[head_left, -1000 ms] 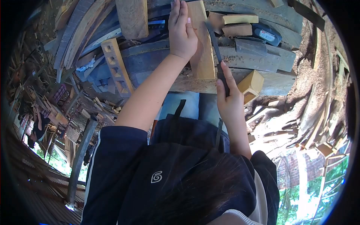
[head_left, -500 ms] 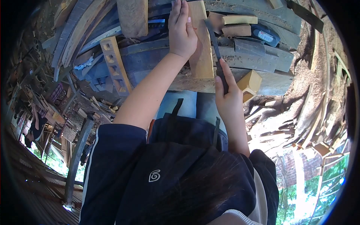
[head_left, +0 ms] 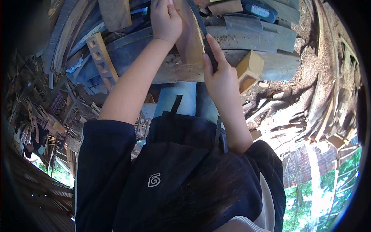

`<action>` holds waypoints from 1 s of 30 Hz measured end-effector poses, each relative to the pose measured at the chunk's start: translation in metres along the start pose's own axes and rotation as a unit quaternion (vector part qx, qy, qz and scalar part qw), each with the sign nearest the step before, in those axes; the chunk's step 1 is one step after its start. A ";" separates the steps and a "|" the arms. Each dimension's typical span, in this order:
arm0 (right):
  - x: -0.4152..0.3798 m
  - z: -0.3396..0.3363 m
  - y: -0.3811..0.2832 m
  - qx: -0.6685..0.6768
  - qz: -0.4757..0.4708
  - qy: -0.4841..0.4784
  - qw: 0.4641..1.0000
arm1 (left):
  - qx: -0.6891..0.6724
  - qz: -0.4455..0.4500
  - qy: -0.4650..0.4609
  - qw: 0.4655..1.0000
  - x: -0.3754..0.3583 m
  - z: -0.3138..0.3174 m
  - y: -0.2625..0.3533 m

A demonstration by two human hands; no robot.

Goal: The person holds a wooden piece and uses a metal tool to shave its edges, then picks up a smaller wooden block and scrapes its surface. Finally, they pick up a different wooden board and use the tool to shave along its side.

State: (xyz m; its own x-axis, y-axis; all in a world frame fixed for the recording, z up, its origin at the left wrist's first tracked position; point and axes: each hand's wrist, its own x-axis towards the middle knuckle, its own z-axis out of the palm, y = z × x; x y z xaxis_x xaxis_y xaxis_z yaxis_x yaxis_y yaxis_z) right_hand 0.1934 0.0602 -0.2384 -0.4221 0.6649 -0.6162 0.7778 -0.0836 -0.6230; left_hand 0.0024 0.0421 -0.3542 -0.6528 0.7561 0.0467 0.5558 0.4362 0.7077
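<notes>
A flat wooden board (head_left: 189,48) lies on the bench, its near end over the front edge. My left hand (head_left: 166,22) holds it down by its left side, with the fingertips cut off at the top of the view. My right hand (head_left: 221,75) is closed round the handle of a long, dark, flat tool (head_left: 200,22), forefinger stretched along it. The tool runs along the board's right edge, which looks rough and pale; its far end is out of view. I cannot make out the tool's exact kind.
Right of my right hand is a hollowed wooden block (head_left: 250,69). A wooden piece with square holes (head_left: 102,60) leans at the left. Beyond lie a dark blue object with a label (head_left: 261,11) and curved planks (head_left: 247,36). Another person (head_left: 36,139) is far left.
The view has shifted, so bench, board and hands sit higher and further left. The tool now lies closer along the board's right edge. Both hands keep their holds.
</notes>
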 end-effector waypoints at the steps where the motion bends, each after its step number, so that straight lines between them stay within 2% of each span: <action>1: 0.001 0.005 0.008 -0.016 -0.036 0.025 0.999 | -0.001 0.003 -0.002 1.000 0.000 0.000 0.000; 2: 0.005 0.009 0.010 -0.032 -0.073 0.050 0.996 | 0.004 0.004 0.001 1.000 0.001 0.000 0.000; 5: 0.043 0.010 -0.013 -0.065 -0.103 0.081 0.989 | -0.001 0.011 0.001 1.000 -0.001 -0.002 0.008; 6: 0.053 0.005 -0.025 -0.062 -0.104 0.087 0.989 | -0.009 0.011 0.001 1.000 0.000 -0.001 0.006; 8: 0.064 -0.002 -0.047 -0.056 -0.045 0.034 0.997 | -0.014 0.017 0.001 1.000 0.001 -0.002 0.002; 12: 0.032 0.010 -0.006 -0.037 -0.121 0.078 0.989 | -0.007 0.010 0.011 1.000 0.001 0.003 -0.001; 17: -0.021 0.001 0.013 0.013 -0.056 0.038 0.998 | -0.007 -0.006 0.005 1.000 0.000 0.001 -0.001; 20: -0.023 0.004 0.019 0.009 -0.084 0.056 0.995 | -0.009 0.007 0.004 1.000 0.000 0.003 -0.006; 30: -0.016 0.005 0.011 -0.003 -0.079 0.044 0.996 | 0.005 -0.006 -0.006 1.000 0.000 -0.002 0.002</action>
State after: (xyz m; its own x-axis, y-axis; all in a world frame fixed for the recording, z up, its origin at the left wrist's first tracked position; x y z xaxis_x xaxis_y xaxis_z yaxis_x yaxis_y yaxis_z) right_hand 0.2065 0.0446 -0.2377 -0.4974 0.7323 -0.4651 0.7071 0.0316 -0.7064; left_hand 0.0030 0.0421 -0.3510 -0.6538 0.7561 0.0298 0.5533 0.4509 0.7004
